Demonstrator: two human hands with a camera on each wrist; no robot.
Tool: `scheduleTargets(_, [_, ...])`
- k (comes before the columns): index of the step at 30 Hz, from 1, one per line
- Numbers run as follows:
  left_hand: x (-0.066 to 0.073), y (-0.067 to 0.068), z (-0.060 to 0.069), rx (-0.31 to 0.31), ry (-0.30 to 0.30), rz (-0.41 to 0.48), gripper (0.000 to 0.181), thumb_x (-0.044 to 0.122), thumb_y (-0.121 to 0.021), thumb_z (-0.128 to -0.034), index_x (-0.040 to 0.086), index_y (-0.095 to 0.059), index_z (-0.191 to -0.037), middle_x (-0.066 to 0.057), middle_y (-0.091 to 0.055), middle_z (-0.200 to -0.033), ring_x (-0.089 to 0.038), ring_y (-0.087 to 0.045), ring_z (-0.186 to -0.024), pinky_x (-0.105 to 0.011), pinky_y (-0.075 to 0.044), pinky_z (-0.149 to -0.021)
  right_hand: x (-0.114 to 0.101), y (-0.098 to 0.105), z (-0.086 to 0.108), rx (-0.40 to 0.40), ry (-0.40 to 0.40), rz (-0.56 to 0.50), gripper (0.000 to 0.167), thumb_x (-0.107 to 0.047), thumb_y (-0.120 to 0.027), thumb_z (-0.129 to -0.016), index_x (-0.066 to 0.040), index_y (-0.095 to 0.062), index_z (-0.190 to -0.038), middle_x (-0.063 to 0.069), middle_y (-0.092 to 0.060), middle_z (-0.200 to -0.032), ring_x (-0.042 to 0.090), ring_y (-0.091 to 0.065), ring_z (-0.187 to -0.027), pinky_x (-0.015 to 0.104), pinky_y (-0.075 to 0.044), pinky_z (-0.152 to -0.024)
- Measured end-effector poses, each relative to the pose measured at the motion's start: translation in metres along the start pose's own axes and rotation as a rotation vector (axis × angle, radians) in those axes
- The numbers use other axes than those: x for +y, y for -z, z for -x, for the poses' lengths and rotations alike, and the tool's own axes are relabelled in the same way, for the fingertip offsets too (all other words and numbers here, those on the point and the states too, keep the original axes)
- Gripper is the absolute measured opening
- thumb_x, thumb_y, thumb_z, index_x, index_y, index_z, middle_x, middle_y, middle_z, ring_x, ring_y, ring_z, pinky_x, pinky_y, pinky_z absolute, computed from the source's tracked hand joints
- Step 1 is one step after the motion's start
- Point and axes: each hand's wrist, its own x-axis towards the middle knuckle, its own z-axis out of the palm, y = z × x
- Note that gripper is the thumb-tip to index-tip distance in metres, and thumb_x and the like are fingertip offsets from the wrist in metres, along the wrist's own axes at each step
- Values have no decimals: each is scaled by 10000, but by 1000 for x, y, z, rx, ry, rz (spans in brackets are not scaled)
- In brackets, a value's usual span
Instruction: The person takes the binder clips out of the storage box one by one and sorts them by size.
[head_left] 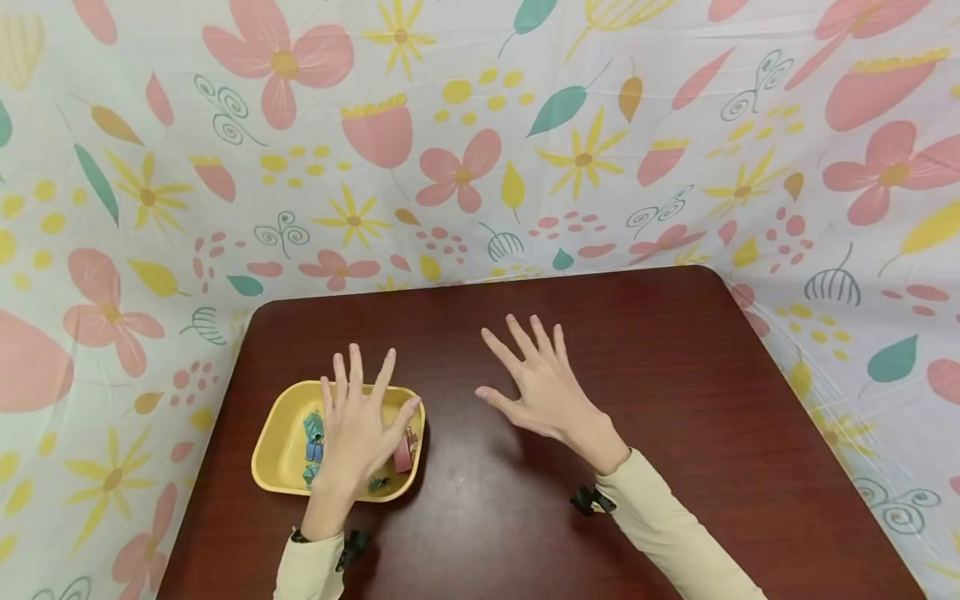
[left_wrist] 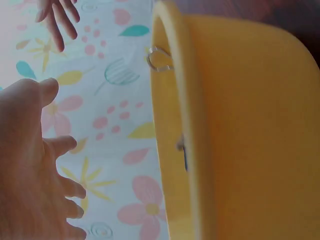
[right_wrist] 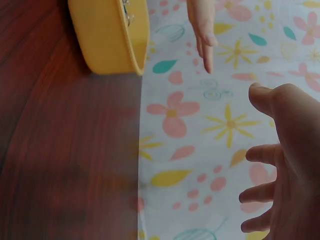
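My left hand (head_left: 356, 433) hovers over a yellow bin (head_left: 281, 450) with its fingers spread, holding nothing. Teal and blue binder clips (head_left: 313, 427) lie in the bin on the left, and a pink one (head_left: 403, 454) on the right; the hand hides part of the inside. To the right of the bin, my right hand (head_left: 551, 396) is held above the table, fingers spread and nothing in them. The left wrist view has the bin's outer wall (left_wrist: 255, 125) beside the left hand (left_wrist: 30, 165). In the right wrist view, the bin (right_wrist: 102, 37) stands away from the right hand (right_wrist: 295, 165).
A dark red-brown table (head_left: 637, 350) with rounded corners carries the bin on its left side. Patterned cloth (head_left: 465, 100) with flowers and leaves hangs behind the table and at both sides. Dark straps (head_left: 592, 501) sit at both wrists.
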Motion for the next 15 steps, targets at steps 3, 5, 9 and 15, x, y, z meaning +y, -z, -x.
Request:
scheduleTargets(3, [-10, 2, 2, 4, 26, 13, 775, 642, -487, -979, 331, -203, -1629, -187, 68, -1702, -428, 93, -1564, -688, -27, -1205, -9, -6, -9, -10, 25, -14, 785, -635, -579, -926, -262, -369, -1585, 201, -316, -1640, 523, -232, -1502, 736, -103, -1174])
scheduleTargets(5, [-19, 4, 4, 18, 49, 27, 757, 624, -473, -993, 303, -218, -1630, -211, 51, -1697, -446, 81, -1560, -705, -45, -1195, -17, -12, -15, -21, 50, -23, 781, -630, -577, -931, -246, -378, -1581, 207, -315, -1638, 530, -242, -1495, 729, -117, -1178])
scheduleTargets(9, [-38, 11, 7, 64, 101, 75, 716, 533, -482, -1026, 221, -249, -1626, -280, -3, -1678, -506, 30, -1542, -714, -67, -1188, -40, -26, -30, -55, 123, -35, 775, -614, -578, -943, -220, -378, -1580, 225, -325, -1626, 540, -275, -1475, 709, -186, -1173])
scheduleTargets(15, [-72, 19, 17, 199, 185, 164, 691, 271, -624, -992, 86, -325, -1587, -344, -149, -1640, -556, -114, -1511, -671, -137, -1205, -85, -45, -52, -133, 270, -59, 735, -483, -615, -983, -152, -352, -1585, 245, -398, -1575, 511, -375, -1438, 644, -337, -1139])
